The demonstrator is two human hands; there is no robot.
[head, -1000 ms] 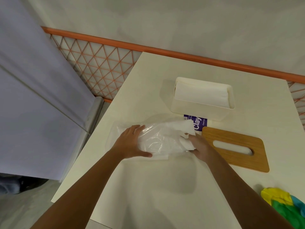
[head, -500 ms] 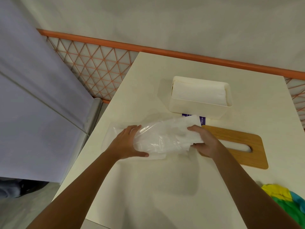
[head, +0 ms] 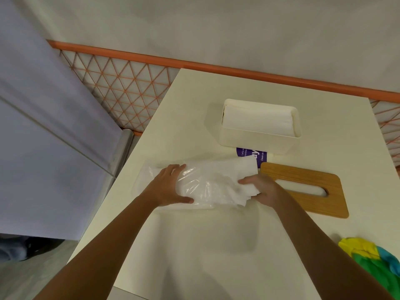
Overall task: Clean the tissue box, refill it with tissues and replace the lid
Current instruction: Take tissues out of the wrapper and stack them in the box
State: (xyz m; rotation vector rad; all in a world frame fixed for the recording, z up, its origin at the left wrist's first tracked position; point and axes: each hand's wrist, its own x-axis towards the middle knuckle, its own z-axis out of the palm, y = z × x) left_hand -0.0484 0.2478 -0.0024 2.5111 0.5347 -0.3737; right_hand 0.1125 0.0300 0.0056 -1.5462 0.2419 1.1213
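Observation:
A white tissue box (head: 255, 140) stands open at the far side of the table, with a stack of white tissues (head: 257, 121) inside it. Its wooden lid (head: 307, 189) with a long slot lies flat to the right of my hands. In the middle lies a clear plastic tissue pack (head: 207, 182) with tissues sticking out of its right end. My left hand (head: 168, 186) holds the pack's left end, thumb underneath. My right hand (head: 262, 189) grips the tissues at the right end.
A purple printed label (head: 252, 155) lies between the box and the pack. A yellow, green and blue cloth (head: 372, 258) sits at the table's near right. An orange lattice fence (head: 121, 98) runs behind the table; a grey panel stands at the left.
My right hand has shifted on the pack's right end and now grips the protruding tissues. My left hand has stayed on the left end. The box and lid have not moved.

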